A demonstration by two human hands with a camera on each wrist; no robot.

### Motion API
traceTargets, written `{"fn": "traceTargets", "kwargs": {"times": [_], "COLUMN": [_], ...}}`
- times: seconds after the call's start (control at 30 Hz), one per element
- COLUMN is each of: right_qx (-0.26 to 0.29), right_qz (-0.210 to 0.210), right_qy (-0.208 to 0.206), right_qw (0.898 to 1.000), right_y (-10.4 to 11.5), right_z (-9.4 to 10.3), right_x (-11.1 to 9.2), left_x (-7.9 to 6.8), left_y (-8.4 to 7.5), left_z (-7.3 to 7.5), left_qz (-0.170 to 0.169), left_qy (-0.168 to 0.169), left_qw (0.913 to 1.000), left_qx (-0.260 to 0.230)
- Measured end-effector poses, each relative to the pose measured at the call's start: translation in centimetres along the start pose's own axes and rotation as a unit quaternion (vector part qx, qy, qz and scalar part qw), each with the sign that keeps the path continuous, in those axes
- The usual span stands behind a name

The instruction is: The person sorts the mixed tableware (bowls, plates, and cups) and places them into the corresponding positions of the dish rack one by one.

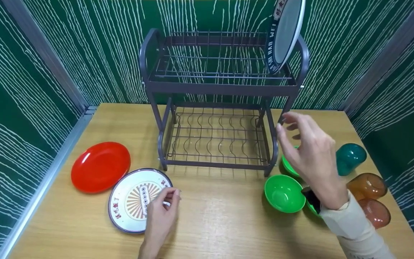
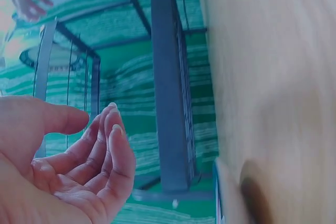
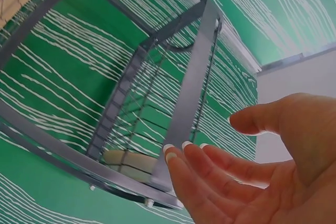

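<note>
My left hand [image 1: 161,212] hovers over the right edge of a white patterned plate [image 1: 125,198], its fingers loosely curled. Nothing lies between thumb and fingers of that hand [image 2: 79,166] in the left wrist view. Beside the right post of a dark two-tier dish rack [image 1: 221,89], my right hand [image 1: 311,154] is raised with fingers bent and apart, holding nothing. A white plate with a dark lettered rim [image 1: 289,32] stands on edge at the right end of the upper tier. From below, the right wrist view shows part of this plate [image 3: 131,164] behind the wires.
A red plate [image 1: 101,167] lies at the left, against the patterned plate. Green bowls [image 1: 285,194] sit at the right, partly hidden under my right arm. Farther right are a teal cup [image 1: 350,158], an amber cup [image 1: 368,185] and a reddish cup [image 1: 375,213]. Green walls enclose the table.
</note>
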State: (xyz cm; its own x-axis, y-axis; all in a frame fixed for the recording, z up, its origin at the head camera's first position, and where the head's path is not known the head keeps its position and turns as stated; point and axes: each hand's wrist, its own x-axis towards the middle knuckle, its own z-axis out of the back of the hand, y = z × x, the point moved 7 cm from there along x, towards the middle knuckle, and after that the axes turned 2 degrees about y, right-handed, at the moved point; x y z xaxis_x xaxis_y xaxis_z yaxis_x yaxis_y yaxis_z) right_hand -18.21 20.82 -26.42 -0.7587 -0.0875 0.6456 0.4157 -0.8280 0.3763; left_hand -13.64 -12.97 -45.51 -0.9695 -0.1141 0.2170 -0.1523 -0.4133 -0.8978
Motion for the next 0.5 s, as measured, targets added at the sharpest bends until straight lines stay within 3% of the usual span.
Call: {"fn": "traceTargets", "kwargs": {"times": [0.5], "right_qx": [0.022], "right_qz": [0.013], "right_qy": [0.02], "right_qw": [0.999], "right_y": [-1.0], "right_z": [-3.1], "right_x": [-3.6], "left_x": [0.1], "left_y": [1.0], "left_z": [4.9], "left_qz": [0.004], "left_qy": [-0.116], "left_qw": [0.9908], "left_qx": [0.07]}}
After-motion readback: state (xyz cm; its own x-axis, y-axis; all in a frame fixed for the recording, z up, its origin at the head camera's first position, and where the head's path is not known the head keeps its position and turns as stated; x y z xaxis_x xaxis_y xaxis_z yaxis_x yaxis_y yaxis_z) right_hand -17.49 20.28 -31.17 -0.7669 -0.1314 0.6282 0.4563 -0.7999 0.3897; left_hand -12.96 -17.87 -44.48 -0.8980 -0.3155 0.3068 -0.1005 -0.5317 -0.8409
